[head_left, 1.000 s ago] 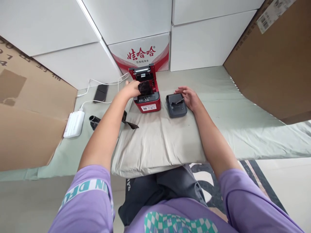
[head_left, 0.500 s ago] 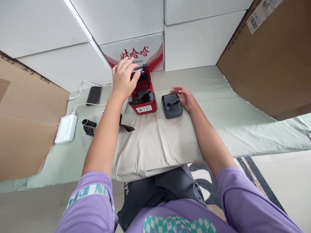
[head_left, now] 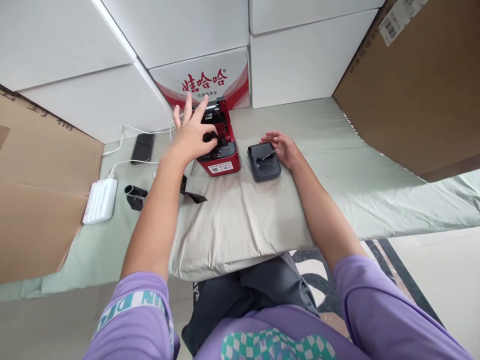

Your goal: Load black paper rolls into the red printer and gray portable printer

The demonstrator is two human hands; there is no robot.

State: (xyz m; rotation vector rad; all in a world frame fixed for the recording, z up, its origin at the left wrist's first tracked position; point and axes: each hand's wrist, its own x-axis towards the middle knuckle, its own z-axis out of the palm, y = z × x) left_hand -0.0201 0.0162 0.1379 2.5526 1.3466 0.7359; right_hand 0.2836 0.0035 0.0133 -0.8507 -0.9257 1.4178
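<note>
A small red label printer (head_left: 221,159) stands open on a folded beige cushion (head_left: 240,220), its lid up at the back. My left hand (head_left: 193,132) is over its open bay, thumb and a finger pinching a dark roll inside while the other fingers spread upward. To its right sits a dark grey printer (head_left: 264,161). My right hand (head_left: 282,148) rests against that printer's right side with fingers stretched out flat.
A dark strip (head_left: 193,192) and a small black roll (head_left: 134,195) lie left of the cushion. A white power adapter (head_left: 98,200) with cable and a black phone (head_left: 142,147) lie further left. White boxes and brown cardboard stand around the green-covered surface.
My left hand went from the red printer's bay up to its raised lid, then came back down onto the dark roll. My right hand stayed by the grey printer. The view shifted slightly.
</note>
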